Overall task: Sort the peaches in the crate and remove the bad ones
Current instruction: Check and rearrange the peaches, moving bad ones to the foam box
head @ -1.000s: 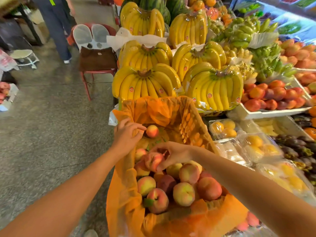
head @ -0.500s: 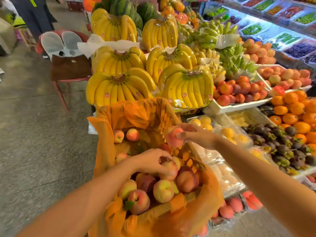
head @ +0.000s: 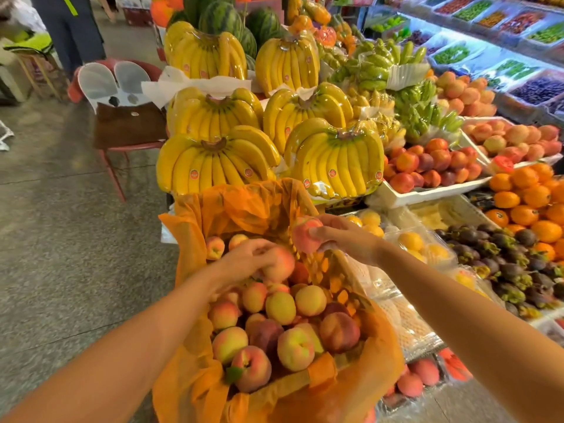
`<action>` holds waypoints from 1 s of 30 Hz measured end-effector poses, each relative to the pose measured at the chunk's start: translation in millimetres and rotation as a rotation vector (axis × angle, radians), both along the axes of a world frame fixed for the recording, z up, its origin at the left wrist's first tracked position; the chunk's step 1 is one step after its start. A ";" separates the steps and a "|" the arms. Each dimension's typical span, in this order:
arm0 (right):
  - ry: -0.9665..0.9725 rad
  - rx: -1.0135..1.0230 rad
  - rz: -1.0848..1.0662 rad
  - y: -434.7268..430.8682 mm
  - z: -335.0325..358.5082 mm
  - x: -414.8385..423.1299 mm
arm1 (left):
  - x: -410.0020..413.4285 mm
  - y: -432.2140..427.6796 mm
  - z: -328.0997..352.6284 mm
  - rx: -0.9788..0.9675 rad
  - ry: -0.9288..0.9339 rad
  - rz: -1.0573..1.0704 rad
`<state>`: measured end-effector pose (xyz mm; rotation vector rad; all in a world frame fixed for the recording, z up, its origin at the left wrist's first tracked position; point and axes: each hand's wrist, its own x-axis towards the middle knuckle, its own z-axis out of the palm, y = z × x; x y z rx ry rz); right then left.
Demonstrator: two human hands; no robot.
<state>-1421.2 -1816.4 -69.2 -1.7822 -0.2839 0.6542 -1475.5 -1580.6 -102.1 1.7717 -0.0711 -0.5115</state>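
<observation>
An orange crate lined with orange plastic holds several peaches, piled at its near end. Two peaches lie apart at the far end. My left hand is over the middle of the crate, its fingers closed on a pink-yellow peach lifted just above the pile. My right hand holds another pink peach above the crate's right wall, close to the left hand.
Banana bunches stack right behind the crate. To the right lie packed fruit trays, nectarines, oranges and mangosteens. A red chair and a standing person are at the back left; the concrete floor is on the left.
My left hand has lifted a peach off the pile. My right hand, still holding its peach, has moved slightly back over the crate's right wall. The camera has shifted a little.
</observation>
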 end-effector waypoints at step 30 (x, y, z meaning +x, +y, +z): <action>0.181 -0.442 -0.376 117.9 -167.5 90.9 | 66.2 83.5 -15.1 -0.835 0.287 0.577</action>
